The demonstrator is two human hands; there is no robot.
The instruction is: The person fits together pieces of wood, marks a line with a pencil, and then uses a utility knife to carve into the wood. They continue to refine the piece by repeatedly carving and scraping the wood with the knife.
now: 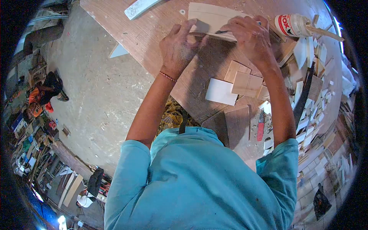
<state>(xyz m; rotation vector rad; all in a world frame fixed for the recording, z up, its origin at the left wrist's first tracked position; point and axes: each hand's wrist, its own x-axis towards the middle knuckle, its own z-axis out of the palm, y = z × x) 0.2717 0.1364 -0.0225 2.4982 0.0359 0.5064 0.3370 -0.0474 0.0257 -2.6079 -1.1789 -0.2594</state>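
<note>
A light-brown wooden board [210, 14] with a curved edge and a line across it lies at the top of the worktable. My left hand [179, 48] grips its left end, thumb along the near edge and fingers over the top. My right hand [251, 38] is closed round a dark-tipped pencil [220, 32], its point at the board's near edge; most of the pencil is hidden by my fingers. A thin curved strip [226, 37] runs along that edge, partly under my right hand.
A white glue tub [293, 25] with a wooden stick stands at the right. Small wood pieces [247, 84] and a white piece [221, 91] lie nearer me. A saw blade [304, 94], a red-handled tool [260, 126] and many offcuts cover the right side. Another person [40, 94] is at far left.
</note>
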